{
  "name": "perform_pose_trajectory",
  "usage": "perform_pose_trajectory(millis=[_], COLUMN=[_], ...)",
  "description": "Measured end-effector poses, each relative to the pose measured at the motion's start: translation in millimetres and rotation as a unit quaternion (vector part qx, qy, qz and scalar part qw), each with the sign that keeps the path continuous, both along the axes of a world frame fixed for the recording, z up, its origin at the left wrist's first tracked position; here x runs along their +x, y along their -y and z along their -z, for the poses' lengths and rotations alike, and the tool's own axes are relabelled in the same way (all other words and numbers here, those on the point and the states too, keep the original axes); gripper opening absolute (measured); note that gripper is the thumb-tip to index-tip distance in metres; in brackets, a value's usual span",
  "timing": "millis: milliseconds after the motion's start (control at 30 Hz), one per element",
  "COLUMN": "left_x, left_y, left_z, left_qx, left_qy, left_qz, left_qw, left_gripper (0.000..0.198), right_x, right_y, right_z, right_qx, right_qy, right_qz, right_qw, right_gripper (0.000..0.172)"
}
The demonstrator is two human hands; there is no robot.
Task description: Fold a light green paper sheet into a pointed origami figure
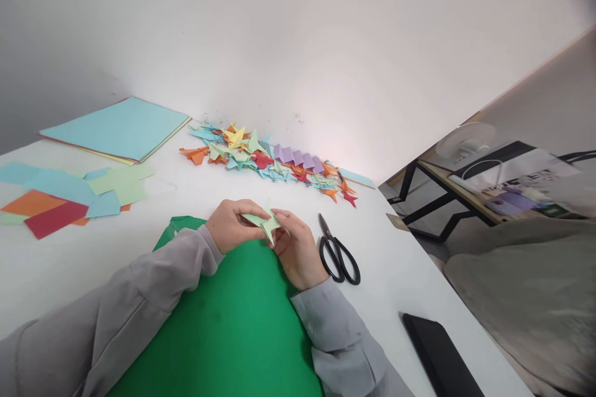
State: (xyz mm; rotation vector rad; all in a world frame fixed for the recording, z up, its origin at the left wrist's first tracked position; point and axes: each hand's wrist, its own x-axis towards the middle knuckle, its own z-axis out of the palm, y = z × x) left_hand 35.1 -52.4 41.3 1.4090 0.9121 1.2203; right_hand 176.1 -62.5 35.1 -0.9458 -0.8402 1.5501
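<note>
Pale green folded paper held just left of the scissors

Farthest left of the scissors, loose paper pieces in blue, orange, red and green overlap one another on the white table. Beyond them, and well left of the scissors too, lies a stack of large sheets with light blue on top and other colours showing at its edges. Small folded shapes in many colours crowd together along the wall, behind the scissors, with a purple pleated row among them.

Left of the scissors, the left hand pinches one side of the pale green folded paper between thumb and fingers; several of the paper's points stick out. Beneath the forearms spreads a green sheet. Nearest the scissors, the right hand grips the other side of the paper, its fingers curled underneath.

The scissors themselves have black handles, and their blades are together, pointing away from the person. Right of them and closer to the person rests a flat black object. Farther right stand a white fan and a grey-green cloth.
</note>
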Motion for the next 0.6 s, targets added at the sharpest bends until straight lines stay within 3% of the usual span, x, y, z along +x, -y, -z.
perform_pose_trajectory(millis=[100,200,433,600], left_x=[-1.3,-2.5,-0.6,0.0], left_y=[-2.1,-3.1,-0.8,1.1], left_z=[-1.0,-1.1,1.0,0.3], left_qx=[-0.006,-0.006,-0.007,-0.002], left_qy=[0.015,0.021,0.02,0.007], left_qz=[-0.048,-0.084,-0.083,-0.081], left_qw=[0.999,0.996,0.996,0.997], left_gripper=[0.022,0.023,0.022,0.02], right_x=[0.7,0.5,-2.8,-2.3], right_y=[0.8,3.3,6.6,5.6], right_z=[-0.8,-1.9,0.7,3.0], right_qx=[0.031,0.084,0.191,0.226], right_qy=[0.01,0.066,0.209,0.252], right_qz=[0.042,0.041,0.021,0.026], right_qw=[0.999,0.993,0.959,0.941], right_gripper=[0.029,0.039,0.014,0.011])
